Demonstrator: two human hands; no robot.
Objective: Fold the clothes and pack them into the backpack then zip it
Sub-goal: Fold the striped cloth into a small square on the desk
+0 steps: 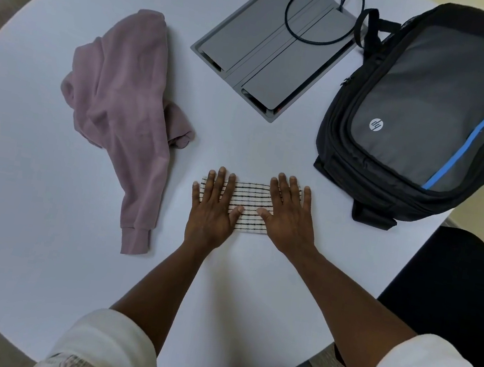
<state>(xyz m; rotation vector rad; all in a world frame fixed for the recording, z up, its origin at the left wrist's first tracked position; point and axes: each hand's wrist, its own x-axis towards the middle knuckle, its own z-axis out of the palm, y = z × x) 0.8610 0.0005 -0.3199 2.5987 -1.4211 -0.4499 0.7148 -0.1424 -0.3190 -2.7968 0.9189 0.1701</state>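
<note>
A small striped cloth (251,203), white with thin black lines, lies folded into a flat rectangle near the middle of the white table (34,186). My left hand (212,210) presses flat on its left part, fingers straight and spread. My right hand (290,217) presses flat on its right part the same way. A crumpled mauve sweatshirt (121,106) lies unfolded to the left, one sleeve trailing toward me. The black and grey backpack (434,116) with a blue stripe lies on its back at the right, apart from both hands.
A grey cable-box lid (269,60) is set into the table at the back, with a black cable (292,26) looping out of it. A black chair seat (448,290) stands at the right beside the table edge.
</note>
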